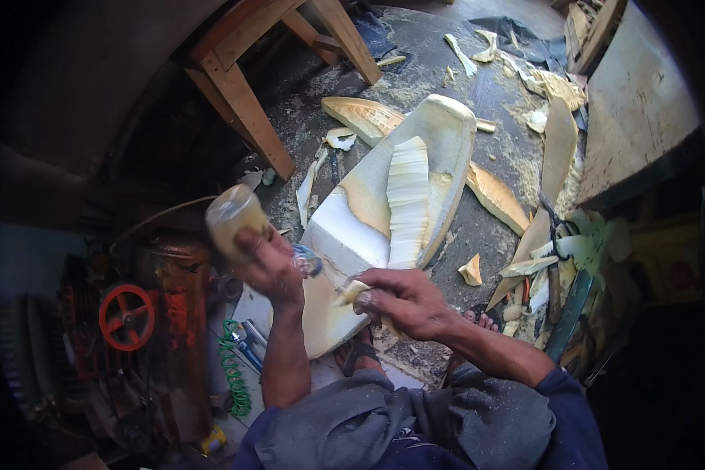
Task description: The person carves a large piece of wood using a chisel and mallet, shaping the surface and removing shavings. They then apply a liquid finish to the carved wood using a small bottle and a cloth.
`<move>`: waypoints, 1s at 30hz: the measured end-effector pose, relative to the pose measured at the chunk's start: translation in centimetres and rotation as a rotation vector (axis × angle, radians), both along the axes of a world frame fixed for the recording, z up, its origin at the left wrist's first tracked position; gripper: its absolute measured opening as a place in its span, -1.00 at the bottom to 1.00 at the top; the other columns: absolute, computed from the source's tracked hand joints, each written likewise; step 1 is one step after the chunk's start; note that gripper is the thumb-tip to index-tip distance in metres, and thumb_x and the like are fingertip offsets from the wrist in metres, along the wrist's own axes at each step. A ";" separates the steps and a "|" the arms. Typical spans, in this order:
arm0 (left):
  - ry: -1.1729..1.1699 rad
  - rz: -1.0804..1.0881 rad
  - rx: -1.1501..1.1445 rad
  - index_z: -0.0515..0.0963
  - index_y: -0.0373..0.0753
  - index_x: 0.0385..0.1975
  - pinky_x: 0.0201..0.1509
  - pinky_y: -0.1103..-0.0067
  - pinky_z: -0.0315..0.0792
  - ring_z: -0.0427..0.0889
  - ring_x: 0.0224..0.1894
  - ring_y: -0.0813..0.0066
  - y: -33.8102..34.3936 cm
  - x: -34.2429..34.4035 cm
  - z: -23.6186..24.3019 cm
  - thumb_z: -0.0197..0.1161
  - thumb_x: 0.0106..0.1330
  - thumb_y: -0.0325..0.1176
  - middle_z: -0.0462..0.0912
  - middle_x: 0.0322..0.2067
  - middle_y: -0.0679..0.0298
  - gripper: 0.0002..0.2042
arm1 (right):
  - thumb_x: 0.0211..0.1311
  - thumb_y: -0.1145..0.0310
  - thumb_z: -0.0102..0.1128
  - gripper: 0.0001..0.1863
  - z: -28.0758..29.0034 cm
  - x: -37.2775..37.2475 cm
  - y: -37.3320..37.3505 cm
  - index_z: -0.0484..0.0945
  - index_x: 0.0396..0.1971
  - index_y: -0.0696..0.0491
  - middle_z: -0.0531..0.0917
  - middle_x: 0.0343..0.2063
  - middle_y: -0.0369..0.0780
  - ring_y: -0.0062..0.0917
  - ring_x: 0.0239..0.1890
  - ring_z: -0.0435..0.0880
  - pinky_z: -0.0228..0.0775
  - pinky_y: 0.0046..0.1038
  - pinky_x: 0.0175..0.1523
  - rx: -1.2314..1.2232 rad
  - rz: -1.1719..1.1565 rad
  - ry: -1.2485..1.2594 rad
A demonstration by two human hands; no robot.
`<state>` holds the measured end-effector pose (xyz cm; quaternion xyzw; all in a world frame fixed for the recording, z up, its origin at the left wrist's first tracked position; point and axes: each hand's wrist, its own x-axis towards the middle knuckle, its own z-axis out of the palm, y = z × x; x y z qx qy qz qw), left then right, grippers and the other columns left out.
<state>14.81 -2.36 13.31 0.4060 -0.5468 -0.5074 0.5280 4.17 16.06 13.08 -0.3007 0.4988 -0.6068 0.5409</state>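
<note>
A jar [231,207] is clasped by the curled left hand [268,262]; a foam scrap [353,293] is pinched by the right hand [403,301]; the foam seat [368,200], laid over the floor [452,274] below, seems light, soft, easily torn, best gripped by its thick sides

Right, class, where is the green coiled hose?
In the head view, the green coiled hose lies lower left, between the rusty tank and the left forearm.

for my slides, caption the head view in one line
Left hand holding a container, right hand pinching a small pale piece over a shaped block.
</note>
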 end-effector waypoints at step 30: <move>0.160 -1.047 1.082 0.49 -0.32 -0.03 -0.65 0.68 0.29 0.24 -0.72 0.72 -0.4 -8.6 -12.5 -0.15 0.55 0.32 0.32 0.43 0.17 -0.32 | 0.19 0.44 0.28 -0.69 -11.8 -21.7 -5.6 0.81 -0.08 -0.09 0.58 -0.24 -0.17 -0.27 -0.12 0.53 0.46 -0.26 0.03 0.154 -0.411 1.401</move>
